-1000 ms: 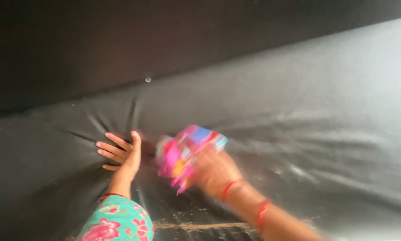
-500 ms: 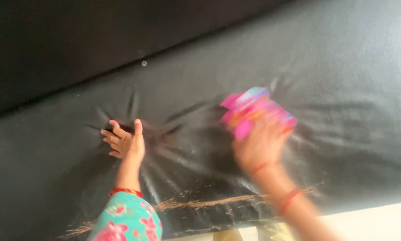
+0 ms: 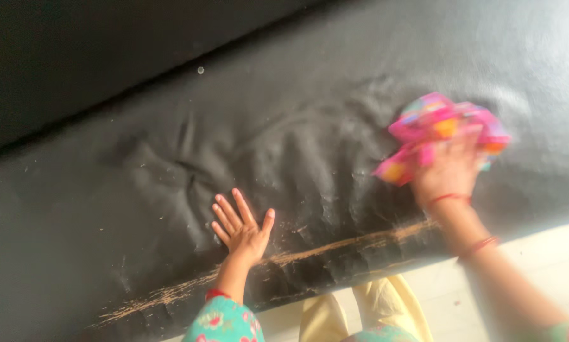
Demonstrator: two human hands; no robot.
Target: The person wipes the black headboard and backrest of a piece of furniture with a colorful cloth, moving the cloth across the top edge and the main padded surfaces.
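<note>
Left hand (image 3: 243, 227): flat on the black leather seat cushion (image 3: 139, 202), palm down, all 5 fingers spread wide and pointing toward 12 o'clock; it grips nothing; it sits just above the worn front edge, at about 7 o'clock from the middle of the view.
Right hand (image 3: 450, 171): closed over a bunched multicoloured cloth (image 3: 439, 130), pressing it onto the cushion; the hand is blurred, so the fingers cannot be told apart; it lies at about 3 o'clock from the left hand, well apart from it.
Cloth: crumpled, mostly pink with orange, yellow and blue patches; it spills out of the hand toward 12 o'clock and 9 o'clock, touching the leather.
Cushion: black, creased and puckered between the 2 hands; pale specks are scattered over it; a small light dot (image 3: 200, 70) sits near the seam at 12 o'clock.
Worn strip (image 3: 335, 244): a tan, scuffed band where the black surface has flaked off, running along the front edge from 8 o'clock up toward 3 o'clock; the left wrist crosses it.
Backrest (image 3: 75, 57): dark, filling the upper left, meeting the cushion along a slanted seam.
Sleeve (image 3: 224, 323): teal with pink flowers, on the left arm at 6 o'clock; a red bangle sits at its cuff.
Right wrist: 2 red bands (image 3: 480, 244) around it.
Floor (image 3: 550, 259): pale, at 5 o'clock below the cushion edge.
Yellow trousers (image 3: 366, 310): at 6 o'clock, between the arms.
</note>
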